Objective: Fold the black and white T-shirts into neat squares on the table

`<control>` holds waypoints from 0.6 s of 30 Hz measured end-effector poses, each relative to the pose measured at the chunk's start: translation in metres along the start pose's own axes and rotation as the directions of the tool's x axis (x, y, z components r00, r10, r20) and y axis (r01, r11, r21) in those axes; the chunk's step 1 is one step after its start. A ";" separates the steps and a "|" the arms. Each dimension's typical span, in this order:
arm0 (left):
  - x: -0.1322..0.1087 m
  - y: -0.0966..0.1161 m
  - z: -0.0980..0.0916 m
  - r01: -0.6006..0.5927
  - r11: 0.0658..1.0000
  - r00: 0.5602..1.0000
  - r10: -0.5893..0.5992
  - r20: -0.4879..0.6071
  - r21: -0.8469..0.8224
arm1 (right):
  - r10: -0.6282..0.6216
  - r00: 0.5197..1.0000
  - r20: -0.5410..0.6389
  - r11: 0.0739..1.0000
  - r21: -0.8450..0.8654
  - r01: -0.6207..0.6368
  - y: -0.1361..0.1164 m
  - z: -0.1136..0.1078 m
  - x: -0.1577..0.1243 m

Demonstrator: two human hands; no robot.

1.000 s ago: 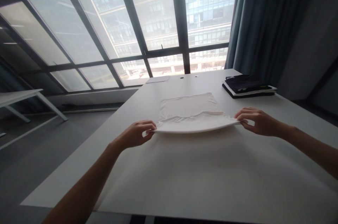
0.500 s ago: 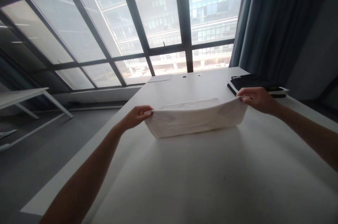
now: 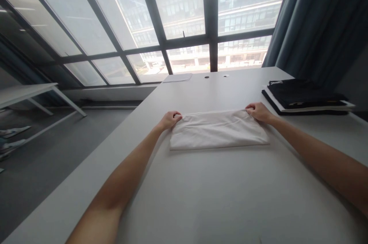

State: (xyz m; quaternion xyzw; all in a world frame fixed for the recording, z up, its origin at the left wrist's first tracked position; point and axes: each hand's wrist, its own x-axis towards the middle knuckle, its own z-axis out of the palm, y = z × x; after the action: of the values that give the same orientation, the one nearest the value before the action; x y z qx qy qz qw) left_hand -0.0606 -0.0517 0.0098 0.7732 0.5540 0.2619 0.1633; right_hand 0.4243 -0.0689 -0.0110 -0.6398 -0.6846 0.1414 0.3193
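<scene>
A white cloth point(image 3: 218, 131) lies folded in half on the white table point(image 3: 218, 194), a flat rectangle in front of me. My left hand point(image 3: 170, 119) pinches its far left corner, fingers curled closed on the fabric. My right hand point(image 3: 258, 111) grips the far right corner the same way. Both hands rest low on the table at the fold's far edge, arms stretched forward.
A stack of folded black and white garments point(image 3: 304, 96) sits at the table's right side. A sheet of paper point(image 3: 178, 78) lies near the far edge by two cable holes. Large windows stand behind, a blue curtain point(image 3: 322, 21) on the right, another table point(image 3: 25, 92) to the left.
Both hands lifted the cloth's near edge, carried it up and away from me, and laid it down on the far edge, folding the cloth in half.
</scene>
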 end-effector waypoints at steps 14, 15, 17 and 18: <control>0.018 0.003 -0.005 0.089 0.993 0.996 -0.089 0.007 -0.071 | -0.018 0.999 -0.027 0.999 -0.030 0.017 0.002 0.001 0.009; 0.020 0.002 -0.004 0.098 0.993 0.995 -0.098 0.013 -0.067 | -0.023 0.999 -0.032 0.999 -0.044 0.022 0.003 0.002 0.009; 0.022 0.002 -0.007 0.108 0.992 0.994 -0.106 0.036 -0.066 | -0.038 0.998 -0.051 0.998 -0.045 0.035 0.004 0.002 0.010; 0.023 0.001 -0.010 0.113 0.991 0.992 -0.109 0.059 -0.078 | -0.044 0.997 -0.063 0.999 -0.032 0.042 0.004 0.001 0.010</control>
State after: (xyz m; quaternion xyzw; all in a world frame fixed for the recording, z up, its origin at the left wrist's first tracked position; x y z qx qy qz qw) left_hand -0.0597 -0.0308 0.0240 0.7407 0.5805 0.2535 0.2238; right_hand 0.4269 -0.0585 -0.0116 -0.6339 -0.6897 0.1035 0.3343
